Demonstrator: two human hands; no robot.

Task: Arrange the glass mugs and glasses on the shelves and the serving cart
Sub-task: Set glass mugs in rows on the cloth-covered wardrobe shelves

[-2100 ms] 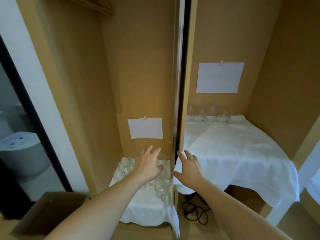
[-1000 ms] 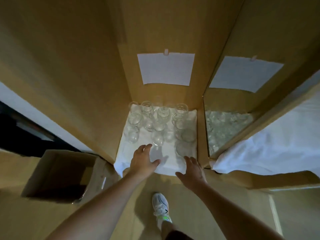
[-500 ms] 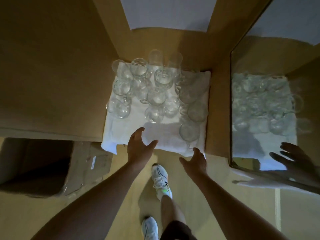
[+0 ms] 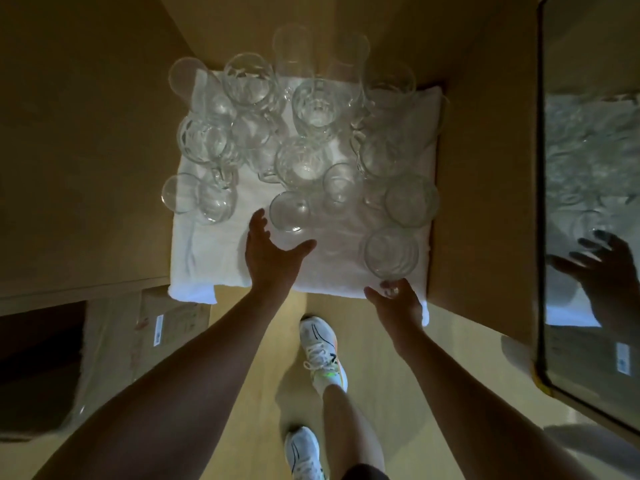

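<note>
Looking straight down into the low wooden shelf bay (image 4: pixel 485 98). A white cloth (image 4: pixel 207 258) covers the shelf, and the cluster of clear glasses and mugs (image 4: pixel 311 133) stands on it, packed toward the back and the right, rims up. The front-left patch of cloth is bare.

My left hand (image 4: pixel 268 258) is over the front-middle of the cloth, fingers straight and spread, thumb splayed out to the right, holding nothing. The nearest piece is a round glass (image 4: pixel 289 211) just past my fingertips, sitting in the gap between fingers and thumb. Can't tell if the fingers touch it; it looks just short of contact.

My right hand (image 4: pixel 398 303) is at the front edge of the cloth, right side, fingers loosely spread, also holding nothing. A wide tumbler (image 4: pixel 391 252) stands just beyond it, the frontmost glass on the right. The fingertips are at its base. Whether they touch the base is unclear, the glass distorts the view there. Another tumbler (image 4: pixel 410 200) stands right behind that one.

On the left of the cloth a stemmed glass (image 4: pixel 214 199) stands apart from the rest, well clear of my left hand.

A mirror panel (image 4: pixel 588 202) on the right reflects the glasses and my right hand. A cardboard box (image 4: pixel 104 358) sits on the floor at lower left. My white sneakers (image 4: pixel 320 351) are on the wood floor between my arms.
</note>
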